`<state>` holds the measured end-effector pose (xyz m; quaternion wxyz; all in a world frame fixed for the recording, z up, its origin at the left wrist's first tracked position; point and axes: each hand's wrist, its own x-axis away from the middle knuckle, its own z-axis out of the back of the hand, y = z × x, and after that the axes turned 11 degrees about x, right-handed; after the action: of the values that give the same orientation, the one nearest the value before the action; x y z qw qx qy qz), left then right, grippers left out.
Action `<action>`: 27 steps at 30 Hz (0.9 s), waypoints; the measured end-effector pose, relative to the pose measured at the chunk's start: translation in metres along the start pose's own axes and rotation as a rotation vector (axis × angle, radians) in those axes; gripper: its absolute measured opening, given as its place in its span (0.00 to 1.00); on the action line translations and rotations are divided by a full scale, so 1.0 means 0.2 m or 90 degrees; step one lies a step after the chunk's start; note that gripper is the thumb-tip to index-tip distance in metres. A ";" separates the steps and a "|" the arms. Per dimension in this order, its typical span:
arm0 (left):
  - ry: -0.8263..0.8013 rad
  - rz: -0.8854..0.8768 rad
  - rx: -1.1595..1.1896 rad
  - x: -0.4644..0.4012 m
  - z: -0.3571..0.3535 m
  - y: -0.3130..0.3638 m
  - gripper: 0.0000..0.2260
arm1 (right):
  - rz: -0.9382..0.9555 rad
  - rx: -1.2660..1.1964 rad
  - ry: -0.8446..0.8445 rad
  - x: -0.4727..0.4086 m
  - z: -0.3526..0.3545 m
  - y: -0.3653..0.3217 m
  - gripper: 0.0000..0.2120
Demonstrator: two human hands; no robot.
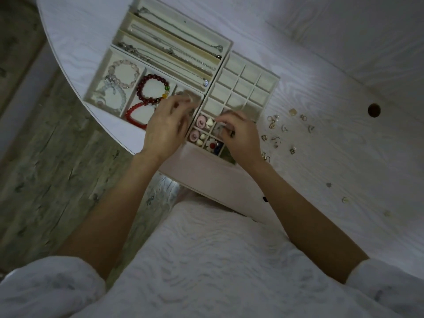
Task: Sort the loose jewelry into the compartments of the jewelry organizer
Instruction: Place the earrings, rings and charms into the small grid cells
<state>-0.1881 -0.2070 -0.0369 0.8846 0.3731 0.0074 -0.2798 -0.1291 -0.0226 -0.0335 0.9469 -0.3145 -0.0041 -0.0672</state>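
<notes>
Head view only, and we look down on a white table [321, 65] whose curved near-left edge runs from far left round to our lap, with floor [46, 157] beyond it on the left. Three trays of the jewelry organizer sit close to that edge: a bracelet tray [96, 97] nearly at the rim, a necklace tray [224, 45] far of it, and a grid tray [273, 81] just right of both, touching them. Our left hand [165, 127] hovers over the seam between bracelet tray and grid tray, fingers loosely curled; motion blur hides whether it holds anything, so we cannot tell. Our right hand [238, 136] is over the near cells of the grid tray, fingertips drawn together, apparently pinching something small, but we cannot tell for sure. Near cells by the hands hold pink pieces [200, 121] and a white flower piece [212, 143]; the far cells are bare. Loose earrings [275, 125] lie scattered on the table just right of the grid tray. Right of those the table is open, broken by a dark hole [374, 110].
</notes>
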 end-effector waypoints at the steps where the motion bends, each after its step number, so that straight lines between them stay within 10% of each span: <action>1: 0.009 0.004 -0.009 0.02 0.00 0.01 0.13 | 0.001 0.016 0.015 0.01 0.00 0.01 0.10; 27: -0.107 0.017 -0.155 0.04 -0.04 0.02 0.11 | 0.138 0.335 -0.018 -0.17 -0.02 -0.09 0.05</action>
<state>-0.1775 -0.2046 -0.0420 0.9244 0.2387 -0.0377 -0.2950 -0.1648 -0.0356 -0.0276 0.9975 -0.0571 -0.0011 0.0426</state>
